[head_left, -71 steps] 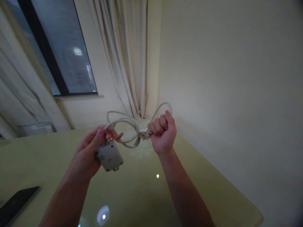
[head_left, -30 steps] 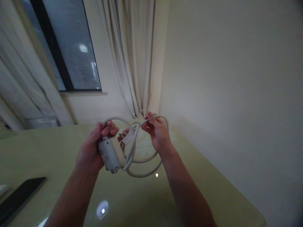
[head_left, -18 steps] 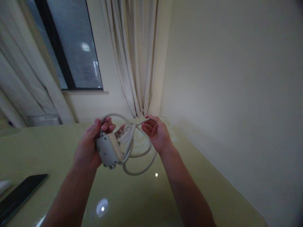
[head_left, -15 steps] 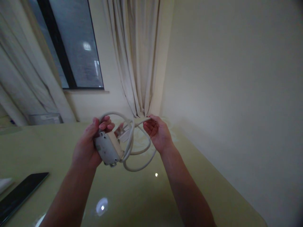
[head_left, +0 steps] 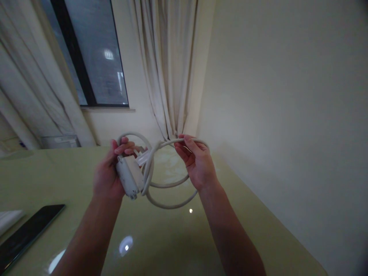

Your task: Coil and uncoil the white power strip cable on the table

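Fingers of the left hand (head_left: 107, 177) clasp the white boxy plastic block (head_left: 129, 177) above the glossy green desk (head_left: 166, 245); right of the block, the right hand (head_left: 200, 165) pinches the pale-grey rounded cord (head_left: 171, 207), its loops hanging beside the block. Arranging loops seems the step in hand; next likely calls for steadying the block while guiding the cord.

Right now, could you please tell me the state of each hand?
Left hand: closed, holding the white box.
Right hand: closed, pinching the pale cable between thumb and fingers.
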Demonstrator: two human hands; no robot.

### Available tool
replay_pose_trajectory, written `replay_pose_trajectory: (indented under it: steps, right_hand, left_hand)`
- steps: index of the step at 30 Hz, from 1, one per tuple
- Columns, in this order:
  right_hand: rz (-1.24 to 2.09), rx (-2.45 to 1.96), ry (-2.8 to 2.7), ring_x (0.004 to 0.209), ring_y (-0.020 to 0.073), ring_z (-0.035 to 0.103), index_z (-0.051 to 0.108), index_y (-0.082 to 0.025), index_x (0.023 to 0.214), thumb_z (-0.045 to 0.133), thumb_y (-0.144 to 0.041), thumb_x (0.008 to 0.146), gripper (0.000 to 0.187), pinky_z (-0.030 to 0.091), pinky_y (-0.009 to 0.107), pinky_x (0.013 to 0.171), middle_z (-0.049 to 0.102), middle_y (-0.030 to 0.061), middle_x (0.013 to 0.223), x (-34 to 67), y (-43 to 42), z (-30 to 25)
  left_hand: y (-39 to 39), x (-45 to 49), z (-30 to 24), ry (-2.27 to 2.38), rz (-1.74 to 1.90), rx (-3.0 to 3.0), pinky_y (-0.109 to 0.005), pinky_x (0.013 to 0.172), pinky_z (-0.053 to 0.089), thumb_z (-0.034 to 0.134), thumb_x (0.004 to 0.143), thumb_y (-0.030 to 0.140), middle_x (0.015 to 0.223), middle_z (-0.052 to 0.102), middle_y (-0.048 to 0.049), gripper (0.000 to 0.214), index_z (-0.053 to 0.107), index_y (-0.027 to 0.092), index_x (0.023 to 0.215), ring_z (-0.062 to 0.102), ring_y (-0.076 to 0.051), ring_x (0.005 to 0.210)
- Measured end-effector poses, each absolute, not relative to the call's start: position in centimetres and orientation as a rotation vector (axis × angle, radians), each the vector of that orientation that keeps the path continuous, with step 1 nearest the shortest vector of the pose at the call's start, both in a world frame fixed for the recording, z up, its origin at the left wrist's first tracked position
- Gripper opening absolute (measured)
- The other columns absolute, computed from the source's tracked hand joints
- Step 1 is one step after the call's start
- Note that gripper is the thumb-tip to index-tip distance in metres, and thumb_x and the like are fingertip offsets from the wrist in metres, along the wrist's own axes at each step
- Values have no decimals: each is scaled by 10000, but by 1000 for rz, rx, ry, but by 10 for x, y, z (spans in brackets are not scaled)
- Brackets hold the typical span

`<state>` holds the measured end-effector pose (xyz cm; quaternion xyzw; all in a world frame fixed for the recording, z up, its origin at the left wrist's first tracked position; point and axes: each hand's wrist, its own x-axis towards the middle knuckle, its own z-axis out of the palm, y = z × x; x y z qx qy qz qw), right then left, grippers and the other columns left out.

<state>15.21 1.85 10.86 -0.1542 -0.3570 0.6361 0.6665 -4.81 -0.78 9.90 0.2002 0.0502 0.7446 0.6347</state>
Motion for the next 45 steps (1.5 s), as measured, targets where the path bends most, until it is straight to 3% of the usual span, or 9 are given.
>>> replay_pose_trajectory:
  steps: [4, 10, 19, 26, 29, 32, 35, 38, 45]
  right_hand:
    - [1430, -347, -753, 766, 113, 789, 840, -149, 879, 875, -221, 833, 92, 672, 182, 756, 840, 46, 914, 143, 14, 106]
    - [1442, -374, -647, 804, 127, 800, 838, -150, 883, 847, -199, 850, 59, 681, 211, 828, 834, 46, 889, 135, 18, 96]
    - [1497, -346, -526, 851, 125, 804, 824, -155, 869, 791, -133, 868, 40, 681, 220, 882, 841, 48, 1012, 122, 13, 95]
    - [1657, -396, -344, 784, 103, 797, 779, -150, 764, 722, -53, 902, 179, 664, 151, 809, 818, 28, 823, 114, 15, 96]
    - [1711, -442, -339, 706, 85, 766, 739, -159, 706, 733, -61, 897, 215, 633, 111, 700, 784, 12, 733, 116, 22, 94]
    - [1766, -456, -429, 627, 68, 709, 734, -152, 720, 756, -101, 878, 167, 587, 103, 603, 763, 2, 709, 113, 25, 87]
    - [1852, -498, -600, 507, 58, 592, 732, -149, 742, 764, -150, 840, 104, 482, 133, 465, 709, -23, 641, 107, 23, 79]
    - [1859, -597, -745, 449, 60, 505, 737, -142, 750, 723, -196, 842, 108, 385, 168, 417, 630, -44, 553, 106, 22, 75]
    - [1561, -701, -818, 624, 128, 704, 664, -166, 855, 728, -219, 878, 86, 524, 211, 590, 804, 55, 769, 115, 38, 72]
  left_hand:
    - [-8, -48, 99, 209, 1789, 511, -194, 696, 610, 484, 1121, 315, 653, 577, 35, 276, 671, 158, 992, 644, -91, 631]
    - [-8, -47, 97, 234, 1831, 584, -195, 717, 595, 613, 1072, 307, 660, 578, 42, 203, 699, 160, 962, 625, -82, 634]
    - [-12, -47, 102, 351, 1916, 604, -266, 753, 643, 540, 1101, 367, 635, 610, 23, 317, 761, 227, 923, 622, -108, 622]
    - [-4, -45, 95, 518, 2064, 605, -316, 844, 676, 626, 1056, 407, 762, 743, 22, 282, 805, 264, 892, 707, -132, 731]
    - [-4, -44, 94, 591, 2069, 726, -244, 757, 650, 728, 988, 402, 862, 787, 4, 237, 804, 224, 852, 729, -133, 779]
    - [-10, -40, 96, 672, 1970, 929, -193, 526, 563, 835, 879, 450, 763, 747, -11, 256, 807, 195, 875, 671, -121, 605]
    - [-15, -36, 97, 804, 1822, 1094, -192, 373, 440, 818, 857, 534, 637, 656, 14, 357, 781, 187, 933, 548, -103, 430]
    - [-15, -37, 95, 1041, 1824, 1220, -196, 365, 405, 745, 899, 585, 656, 665, 4, 407, 750, 182, 952, 525, -105, 424]
    - [-8, -40, 89, 1346, 1789, 1534, -208, 407, 345, 610, 978, 613, 713, 705, -24, 470, 761, 168, 977, 460, -97, 456]
